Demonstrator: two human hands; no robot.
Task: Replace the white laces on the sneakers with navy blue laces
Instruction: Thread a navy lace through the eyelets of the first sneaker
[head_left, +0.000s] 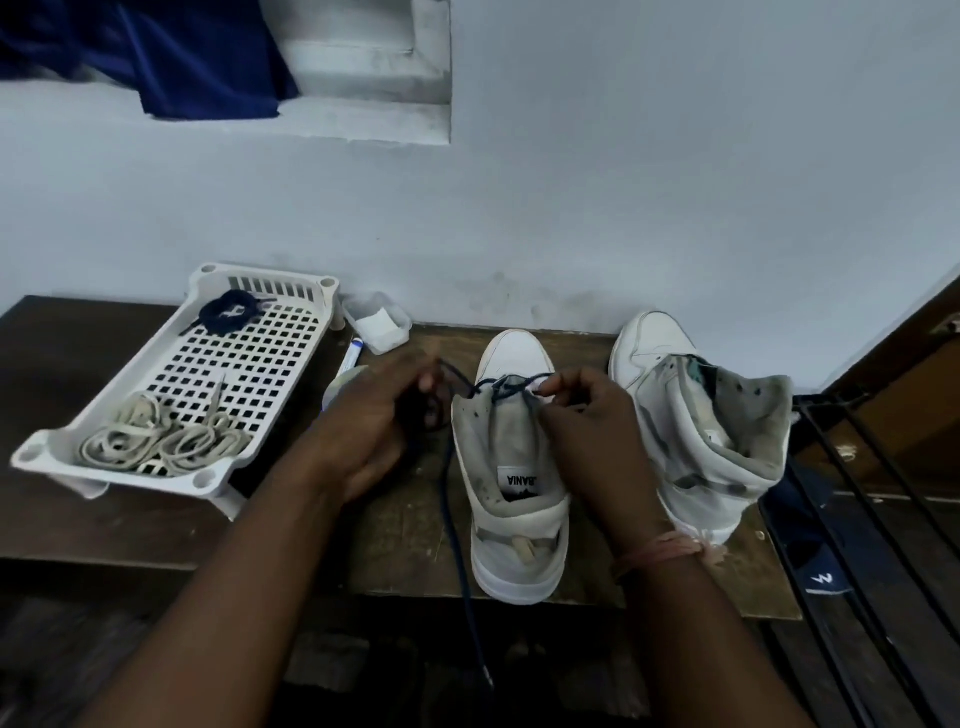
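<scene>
Hands work over a white high-top sneaker (511, 457) standing on a dark wooden table (93, 519), toe toward the wall. From the head view, the left hand (371, 426) curls around one run of a navy blue lace (451, 499) just left of the sneaker's tongue, while the right hand (584, 410) pinches the same lace at the lowest eyelets near the toe. The lace's loose end trails down past the sneaker's left side and hangs off the table edge. A second white sneaker (696, 415), unlaced, stands just right of the first. Left of the sneaker sits a white perforated tray (249, 353) holding a heap of white laces (166, 441) at its near end and a coiled navy lace (228, 312) at its far end. A small clear plastic box (376, 322) rests beyond the sneaker, against the wall.
</scene>
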